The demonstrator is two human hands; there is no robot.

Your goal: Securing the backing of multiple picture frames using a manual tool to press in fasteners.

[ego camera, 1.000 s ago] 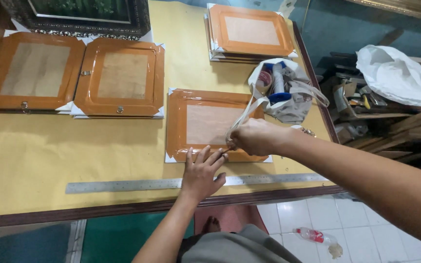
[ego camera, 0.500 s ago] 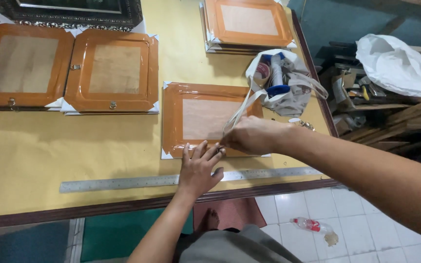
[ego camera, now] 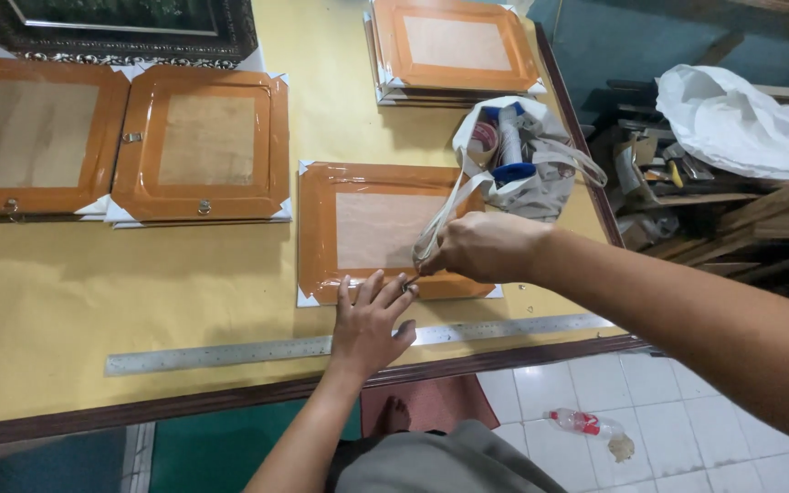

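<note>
A picture frame (ego camera: 372, 228) lies back-up on the yellow table (ego camera: 93, 301), its back sealed with glossy brown tape around a paper panel. My left hand (ego camera: 372, 319) rests flat on the frame's near edge with the fingers spread. My right hand (ego camera: 481, 246) reaches in from the right. Its fingertips pinch a small metal fitting (ego camera: 405, 288) at that same edge, right next to my left fingers. A white strap from the cloth bag (ego camera: 522, 155) runs up to my right hand.
A steel ruler (ego camera: 230, 351) lies along the table's near edge. Two similar frames (ego camera: 203, 146) lie at the left and a stack of frames (ego camera: 454, 46) at the back. A dark ornate frame (ego camera: 120, 27) lies behind. A plastic bottle (ego camera: 582, 423) lies on the tiled floor, and clutter sits to the right.
Both hands stay at the frame's near edge; only the view has shifted slightly.
</note>
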